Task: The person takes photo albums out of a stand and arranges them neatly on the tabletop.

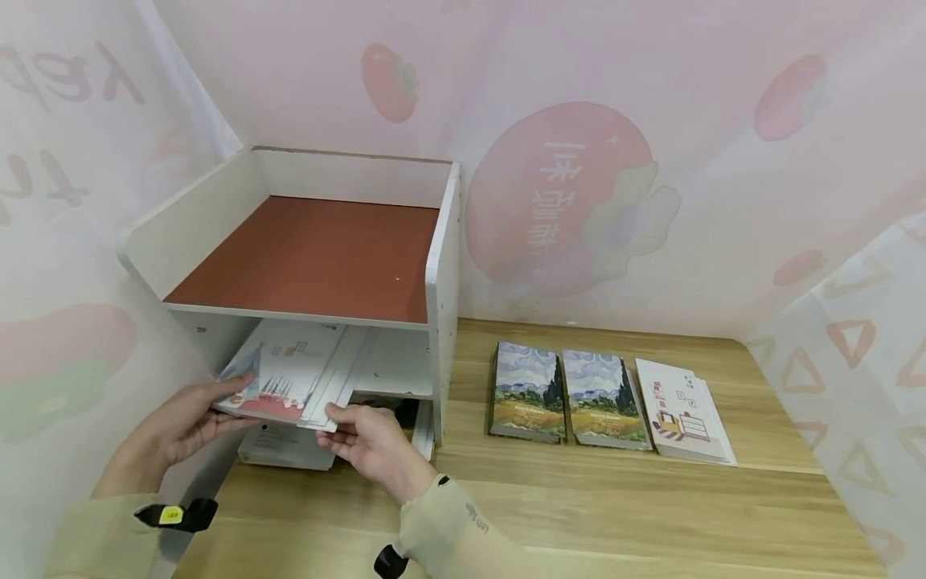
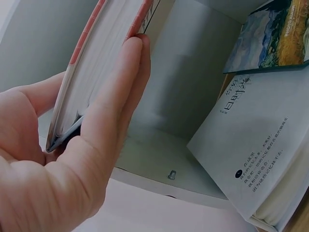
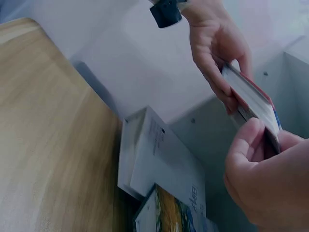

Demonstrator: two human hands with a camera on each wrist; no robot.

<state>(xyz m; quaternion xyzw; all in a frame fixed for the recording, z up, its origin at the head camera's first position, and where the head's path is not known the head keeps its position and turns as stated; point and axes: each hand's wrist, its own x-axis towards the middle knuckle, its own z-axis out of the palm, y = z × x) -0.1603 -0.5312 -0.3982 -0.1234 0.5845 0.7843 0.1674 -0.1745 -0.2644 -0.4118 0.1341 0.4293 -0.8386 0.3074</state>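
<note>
A book [image 1: 292, 362] with a white illustrated cover and a red lower edge juts from the shelf's middle compartment. My left hand [image 1: 170, 426] grips its left front corner, thumb above and fingers beneath. In the left wrist view, the page edges of the book [image 2: 104, 53] show between thumb and fingers. My right hand [image 1: 376, 446] pinches the right front corner of the same book; the right wrist view shows both hands on the book [image 3: 251, 99]. Below it, a thick white book [image 1: 285, 446] lies in the bottom compartment, beside a book with a painted landscape cover [image 2: 270, 34].
The white shelf unit [image 1: 444, 305] with a reddish-brown top board [image 1: 325, 253] stands on the wooden table [image 1: 579, 507]. Two landscape-cover books [image 1: 528, 390] [image 1: 604, 394] and a white illustrated book [image 1: 683, 410] lie in a row to its right. Printed cloth hangs behind.
</note>
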